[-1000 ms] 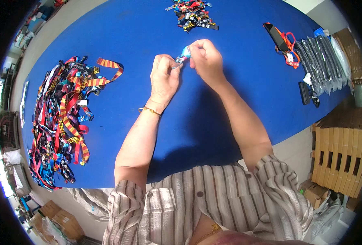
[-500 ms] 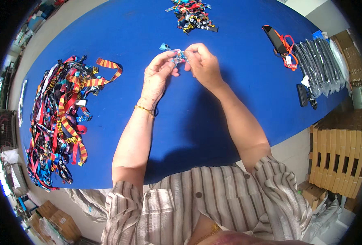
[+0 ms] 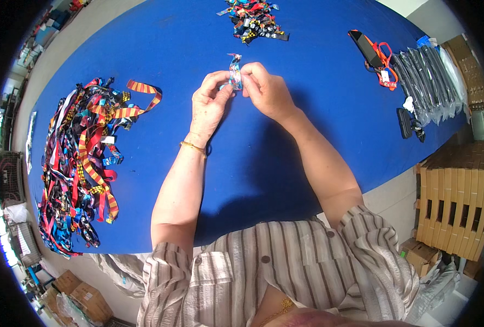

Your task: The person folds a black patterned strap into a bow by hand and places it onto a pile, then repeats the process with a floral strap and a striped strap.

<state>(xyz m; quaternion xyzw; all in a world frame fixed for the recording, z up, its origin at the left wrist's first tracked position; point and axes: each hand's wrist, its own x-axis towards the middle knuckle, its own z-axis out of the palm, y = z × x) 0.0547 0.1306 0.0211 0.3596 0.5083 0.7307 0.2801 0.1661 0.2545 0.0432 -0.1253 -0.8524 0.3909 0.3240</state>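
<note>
A short, light-blue patterned ribbon [image 3: 235,72] stands up between my hands above the blue table, its top end curling free. My left hand [image 3: 209,102] pinches its lower part between thumb and fingers. My right hand [image 3: 268,91] is closed at the ribbon's right edge, thumb and forefinger together against it. Fingers hide the ribbon's bottom end. Beyond my hands lies a pile of short patterned ribbon pieces [image 3: 255,22]. A large heap of long, many-coloured ribbons [image 3: 73,169] spreads to the left, with a red-and-yellow striped one looping out.
On the right of the blue table [image 3: 171,38] lie a black phone [image 3: 364,48], an orange-red strap [image 3: 386,65], a small black case [image 3: 404,123] and a row of plastic-wrapped dark packs [image 3: 430,82]. Stacked cardboard [image 3: 452,207] stands beyond the right edge. Cardboard boxes [image 3: 86,300] sit lower left.
The ribbon, bunched between my fingers before, now stands upright and more opened out. My right hand has come slightly left and down; my left hand has hardly moved.
</note>
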